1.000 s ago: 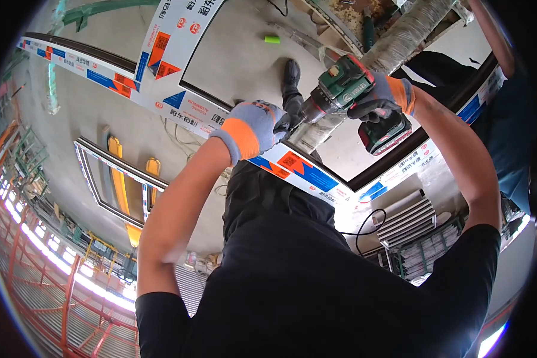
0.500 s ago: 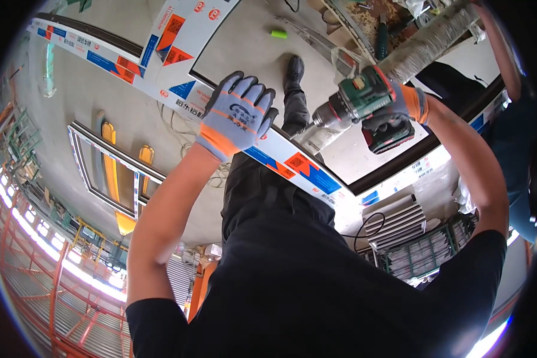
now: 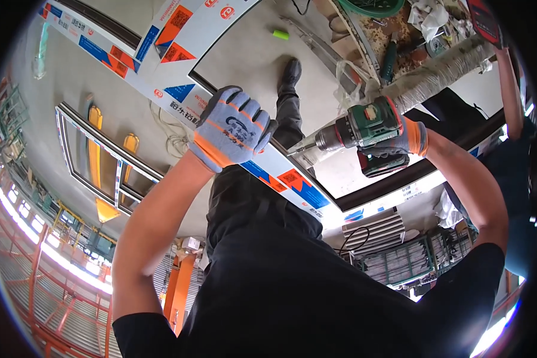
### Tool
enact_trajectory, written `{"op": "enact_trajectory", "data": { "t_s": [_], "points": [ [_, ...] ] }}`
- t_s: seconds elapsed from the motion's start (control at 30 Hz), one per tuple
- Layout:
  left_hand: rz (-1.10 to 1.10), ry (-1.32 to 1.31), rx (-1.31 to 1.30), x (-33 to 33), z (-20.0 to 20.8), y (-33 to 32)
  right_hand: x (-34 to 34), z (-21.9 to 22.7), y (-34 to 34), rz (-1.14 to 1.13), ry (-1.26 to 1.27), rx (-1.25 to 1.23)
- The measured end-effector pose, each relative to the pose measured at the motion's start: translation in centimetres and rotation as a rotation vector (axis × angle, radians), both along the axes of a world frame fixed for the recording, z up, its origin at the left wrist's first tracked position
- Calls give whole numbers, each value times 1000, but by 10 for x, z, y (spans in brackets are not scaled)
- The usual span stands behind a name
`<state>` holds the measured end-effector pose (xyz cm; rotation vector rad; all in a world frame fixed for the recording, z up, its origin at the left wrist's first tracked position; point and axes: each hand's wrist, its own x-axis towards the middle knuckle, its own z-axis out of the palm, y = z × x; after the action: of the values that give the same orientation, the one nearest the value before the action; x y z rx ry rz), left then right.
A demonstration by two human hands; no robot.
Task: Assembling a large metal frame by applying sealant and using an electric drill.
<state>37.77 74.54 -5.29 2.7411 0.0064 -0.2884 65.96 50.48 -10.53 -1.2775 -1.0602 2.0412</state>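
My left hand (image 3: 235, 126), in a grey and orange work glove, is closed around the near bar of a large window frame (image 3: 289, 177). Printed white, blue and orange film covers that bar. In my right hand (image 3: 404, 140), gloved the same way, is a green and black cordless drill (image 3: 373, 122), gripped by its handle. The drill points left, and the tip of its bit is at the inner edge of the near bar; I cannot tell whether it touches. Part of the right hand's fingers is hidden behind the drill.
A film-wrapped roller or bar (image 3: 441, 74) crosses the upper right beside a cluttered, rusty bench (image 3: 411, 53). A co-worker's arm (image 3: 510, 89) with a red and black tool (image 3: 484, 22) is at far right. A smaller frame (image 3: 71, 149) lies on the left.
The drill has turned more level, its bit nearer the bar's inner edge. My left hand keeps its hold. A red and black tool has come into view by the co-worker's arm; the view has shifted slightly.
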Motion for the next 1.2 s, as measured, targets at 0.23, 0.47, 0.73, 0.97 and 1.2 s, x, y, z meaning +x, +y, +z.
{"op": "enact_trajectory", "data": {
  "t_s": [0.23, 0.47, 0.73, 0.97, 1.2],
  "points": [
    [12, -73, -9, 0, -3, -1, 0, 4, 2, -31, -22, 86],
    [16, -76, -8, 0, -4, -2, 1, -7, -3, 68, -81, 300],
    [12, -65, 23, -2, -4, -2, -3, 10, 4, -108, 78, -94],
    [2, 17, -12, 0, -1, -1, -4, 4, 1, -63, -55, 142],
    [24, -92, 15, -1, -3, -2, -5, -1, -2, -89, 57, -23]
  ]
}}
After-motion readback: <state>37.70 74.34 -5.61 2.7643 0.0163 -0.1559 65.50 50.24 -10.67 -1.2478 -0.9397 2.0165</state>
